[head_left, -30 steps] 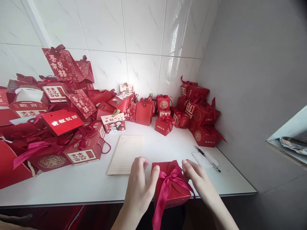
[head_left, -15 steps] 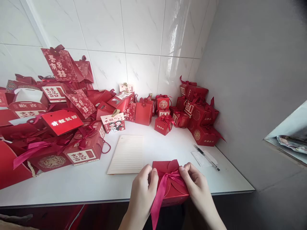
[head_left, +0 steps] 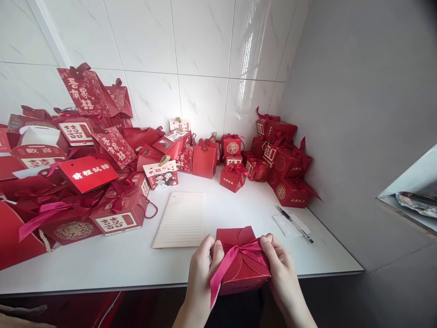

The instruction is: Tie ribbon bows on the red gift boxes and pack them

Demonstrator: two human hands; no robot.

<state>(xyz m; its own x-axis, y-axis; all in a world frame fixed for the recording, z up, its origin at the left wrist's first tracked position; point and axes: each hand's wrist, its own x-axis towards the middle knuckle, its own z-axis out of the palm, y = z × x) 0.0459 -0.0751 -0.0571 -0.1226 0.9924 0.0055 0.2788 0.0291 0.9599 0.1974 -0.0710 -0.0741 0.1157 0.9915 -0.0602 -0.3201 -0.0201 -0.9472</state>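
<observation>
Between my hands, at the front edge of the table, is a red gift box (head_left: 244,278) with curved petal flaps folded over its top. A dark pink satin ribbon (head_left: 230,259) is knotted in a bow at the centre of the lid. My left hand (head_left: 205,269) is closed at the box's left corner, pinching the ribbon; its fingertips are partly hidden. One ribbon tail hangs down over that hand's thumb side. At the right, my right hand (head_left: 280,264) pinches the ribbon's other side between thumb and bent fingers.
Behind the box lies a lined notepad (head_left: 180,221). A black pen (head_left: 295,223) rests on white paper slips at the right. Red gift boxes (head_left: 118,214) are heaped on the left, and more ribboned boxes (head_left: 290,173) are stacked against the grey wall. The table (head_left: 136,264) ends just before me.
My right hand has shifted slightly outward with the ribbon, which looks more drawn out sideways. The left tail has swung left and now drapes over my left hand.
</observation>
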